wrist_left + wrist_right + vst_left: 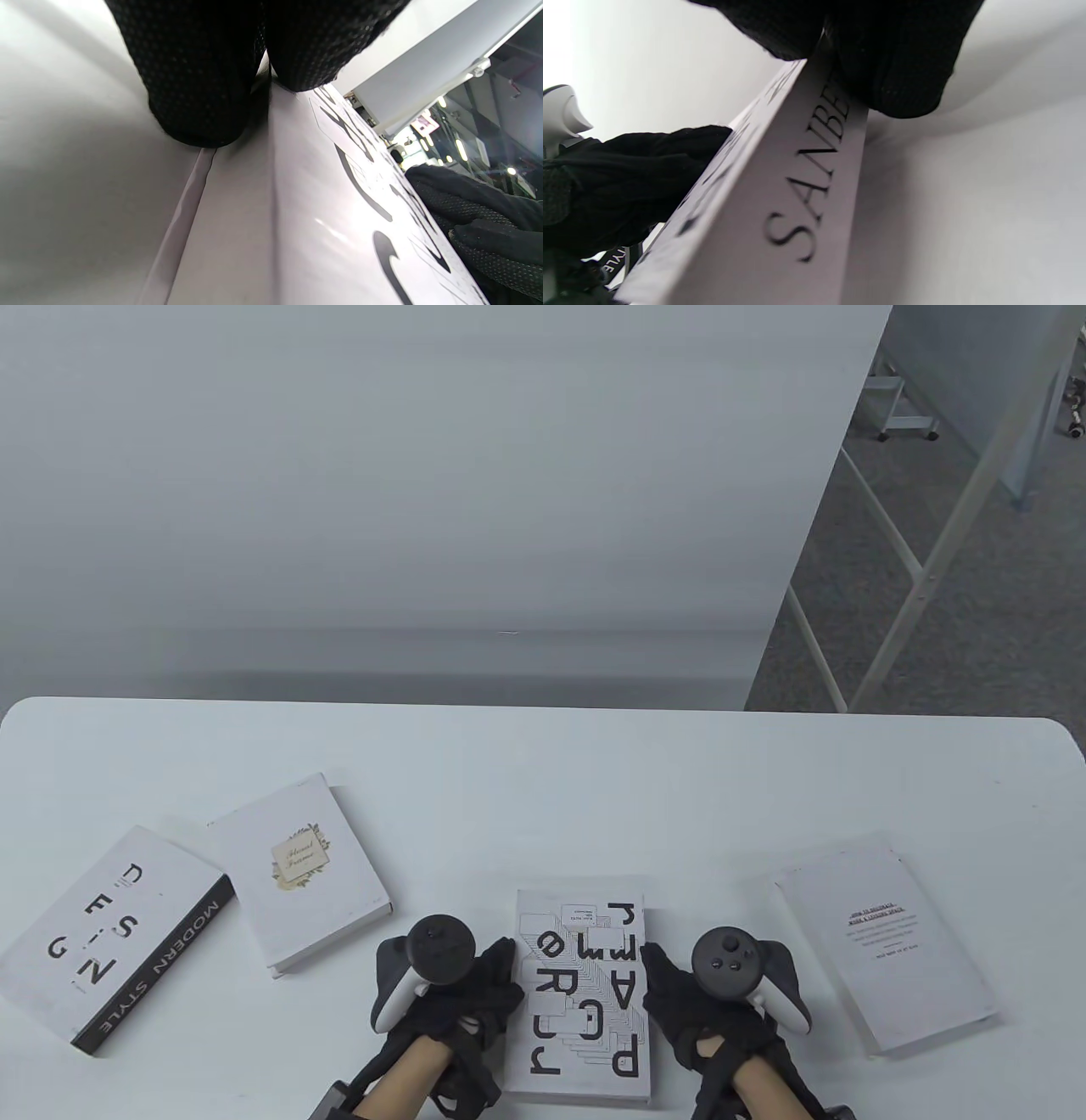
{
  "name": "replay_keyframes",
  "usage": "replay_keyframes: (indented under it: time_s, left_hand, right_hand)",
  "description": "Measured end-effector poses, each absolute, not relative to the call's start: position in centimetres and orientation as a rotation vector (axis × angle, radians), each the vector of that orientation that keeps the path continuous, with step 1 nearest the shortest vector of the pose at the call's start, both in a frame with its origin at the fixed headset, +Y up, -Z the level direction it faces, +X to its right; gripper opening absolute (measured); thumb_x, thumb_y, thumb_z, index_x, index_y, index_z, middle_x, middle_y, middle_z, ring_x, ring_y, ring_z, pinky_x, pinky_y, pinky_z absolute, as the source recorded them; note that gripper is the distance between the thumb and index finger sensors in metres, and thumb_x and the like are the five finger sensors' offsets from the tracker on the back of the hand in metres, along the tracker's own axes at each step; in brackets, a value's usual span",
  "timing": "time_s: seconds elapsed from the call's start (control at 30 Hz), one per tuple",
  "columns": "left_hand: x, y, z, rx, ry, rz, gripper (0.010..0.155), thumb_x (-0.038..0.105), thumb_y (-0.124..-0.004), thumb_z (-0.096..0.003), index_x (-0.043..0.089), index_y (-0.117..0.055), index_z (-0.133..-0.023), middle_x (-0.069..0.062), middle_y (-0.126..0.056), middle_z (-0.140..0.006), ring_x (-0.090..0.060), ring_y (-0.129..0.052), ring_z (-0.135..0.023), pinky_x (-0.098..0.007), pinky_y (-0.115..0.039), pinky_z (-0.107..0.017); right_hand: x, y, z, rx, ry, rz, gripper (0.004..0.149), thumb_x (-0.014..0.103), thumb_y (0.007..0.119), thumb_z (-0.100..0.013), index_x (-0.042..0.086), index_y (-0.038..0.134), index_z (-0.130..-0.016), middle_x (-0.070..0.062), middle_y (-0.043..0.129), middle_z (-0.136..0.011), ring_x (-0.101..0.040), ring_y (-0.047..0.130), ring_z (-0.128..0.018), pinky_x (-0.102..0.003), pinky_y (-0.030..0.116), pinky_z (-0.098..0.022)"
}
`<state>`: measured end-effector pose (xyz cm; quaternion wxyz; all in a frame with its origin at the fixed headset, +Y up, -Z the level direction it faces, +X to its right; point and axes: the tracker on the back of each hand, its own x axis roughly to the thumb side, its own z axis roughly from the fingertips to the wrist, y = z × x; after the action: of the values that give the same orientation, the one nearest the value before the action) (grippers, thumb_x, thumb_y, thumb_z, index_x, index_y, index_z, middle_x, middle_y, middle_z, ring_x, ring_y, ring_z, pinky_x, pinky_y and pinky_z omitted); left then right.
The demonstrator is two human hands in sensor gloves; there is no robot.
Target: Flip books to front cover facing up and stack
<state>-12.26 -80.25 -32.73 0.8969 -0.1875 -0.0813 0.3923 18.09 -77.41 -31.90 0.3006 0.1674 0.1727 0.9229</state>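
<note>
A white book with large black letters [581, 993] lies at the table's front middle. My left hand [501, 976] grips its left edge and my right hand [657, 976] grips its right edge, the spine side. In the left wrist view my fingers [199, 84] press against the book's side [297, 220]. In the right wrist view my fingers [891, 55] sit on the spine [780, 220], printed "SANBE". Three more books lie flat: a "MODERN STYLE" book [110, 937] at far left, a white book with a gold label [301, 869] beside it, and a white book with small black text [887, 937] at right.
The white table [543, 780] runs back to a pale wall panel. Its right rear corner is rounded, with grey floor and metal frames [916, 577] beyond. The two left books almost touch each other.
</note>
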Motion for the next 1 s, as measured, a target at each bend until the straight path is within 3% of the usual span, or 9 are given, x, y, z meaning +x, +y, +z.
replay_keyframes:
  time_s: [0.17, 0.4, 0.57, 0.8, 0.9, 1.0]
  left_hand:
    - [-12.5, -80.4, -32.6, -0.381, -0.18, 0.814, 0.065, 0.025, -0.076, -0.0464, -0.002, -0.053, -0.101, -0.027, -0.075, -0.09, -0.031, -0.102, -0.064, -0.023, -0.097, -0.04]
    - [-12.8, -80.1, -32.7, -0.369, -0.167, 0.753, 0.064, 0.023, -0.074, -0.0467, -0.003, -0.052, -0.101, -0.029, -0.074, -0.09, -0.029, -0.102, -0.066, -0.024, -0.097, -0.04]
    - [-13.1, -80.1, -32.7, -0.356, -0.158, 0.708, 0.062, 0.023, -0.074, -0.0465, 0.0, -0.055, -0.101, -0.027, -0.076, -0.09, -0.026, -0.104, -0.063, -0.024, -0.097, -0.037]
    - [-13.5, -80.2, -32.9, -0.363, -0.143, 0.719, 0.06, 0.022, -0.076, -0.046, 0.004, -0.059, -0.101, -0.023, -0.079, -0.09, -0.024, -0.106, -0.061, -0.025, -0.097, -0.036]
    - [-13.6, -80.2, -33.0, -0.364, -0.146, 0.716, 0.06, 0.023, -0.077, -0.0458, 0.005, -0.06, -0.101, -0.022, -0.079, -0.089, -0.023, -0.106, -0.06, -0.025, -0.097, -0.035]
    - [-13.6, -80.1, -33.1, -0.362, -0.152, 0.704, 0.059, 0.023, -0.077, -0.0459, 0.006, -0.061, -0.101, -0.021, -0.08, -0.089, -0.022, -0.106, -0.06, -0.025, -0.097, -0.035]
  right_hand:
    - [16.8, -75.7, -30.9, 0.559, 0.235, 2.583, 0.055, 0.02, 0.073, -0.051, 0.007, 0.053, -0.101, -0.035, 0.072, -0.089, -0.04, 0.092, -0.071, -0.038, 0.09, -0.048]
    - [14.9, -74.3, -29.2, 0.758, -0.042, 2.708, 0.055, 0.015, 0.073, -0.049, 0.018, 0.056, -0.101, -0.031, 0.066, -0.095, -0.041, 0.086, -0.077, -0.042, 0.084, -0.052]
    - [14.5, -73.9, -28.9, 0.881, -0.025, 2.591, 0.061, 0.007, 0.07, -0.048, 0.03, 0.052, -0.102, -0.026, 0.051, -0.104, -0.045, 0.07, -0.088, -0.049, 0.073, -0.061]
    - [13.2, -74.2, -28.1, 1.031, 0.009, 2.627, 0.075, 0.003, 0.071, -0.047, 0.033, 0.034, -0.104, -0.027, 0.028, -0.108, -0.053, 0.045, -0.096, -0.06, 0.054, -0.066]
    - [12.2, -74.4, -27.4, 1.116, -0.013, 2.776, 0.083, 0.01, 0.075, -0.049, 0.032, 0.017, -0.105, -0.031, 0.016, -0.107, -0.057, 0.036, -0.098, -0.064, 0.047, -0.068]
    - [12.0, -74.4, -27.4, 1.124, -0.079, 2.788, 0.081, 0.019, 0.077, -0.05, 0.032, 0.019, -0.105, -0.033, 0.018, -0.107, -0.058, 0.038, -0.097, -0.064, 0.047, -0.068]
